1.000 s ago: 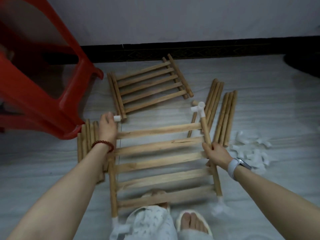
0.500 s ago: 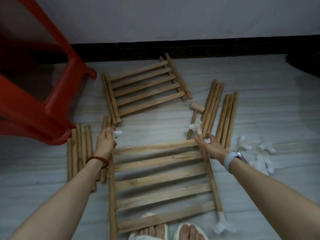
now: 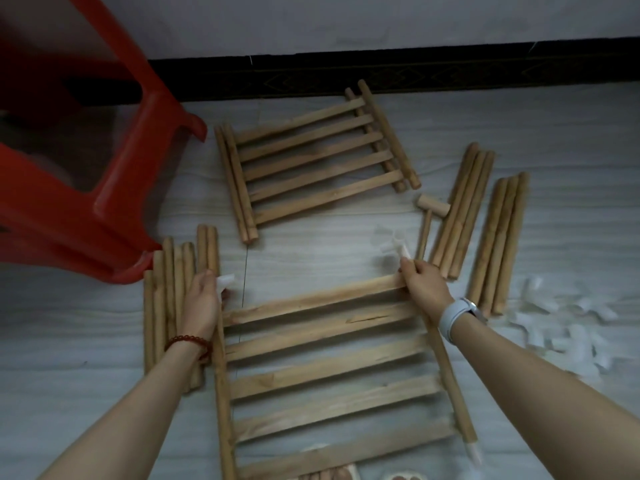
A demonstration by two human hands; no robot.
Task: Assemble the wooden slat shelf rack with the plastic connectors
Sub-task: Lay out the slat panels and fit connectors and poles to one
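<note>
A wooden slat panel (image 3: 332, 362) lies on the floor in front of me, with several flat slats between two round side rails. My left hand (image 3: 202, 299) grips the far end of the left rail, where a white plastic connector (image 3: 225, 281) sticks out past my fingers. My right hand (image 3: 424, 285) holds the far end of the right rail just below another white connector (image 3: 398, 245), which looks blurred. A third connector (image 3: 473, 453) caps the right rail's near end. A second slat panel (image 3: 317, 157) lies farther away.
A red plastic stool (image 3: 86, 188) stands at the left. Loose round dowels lie in a left bundle (image 3: 173, 306) and two right bundles (image 3: 464, 209), (image 3: 498, 240). A small wooden mallet (image 3: 429, 216) lies beside them. White connectors (image 3: 568, 323) are piled at right. My toes show at the bottom edge.
The panel has slid toward me and lower in view. My right hand has moved up the right rail to its far end. My left hand stays on the left rail's far end.
</note>
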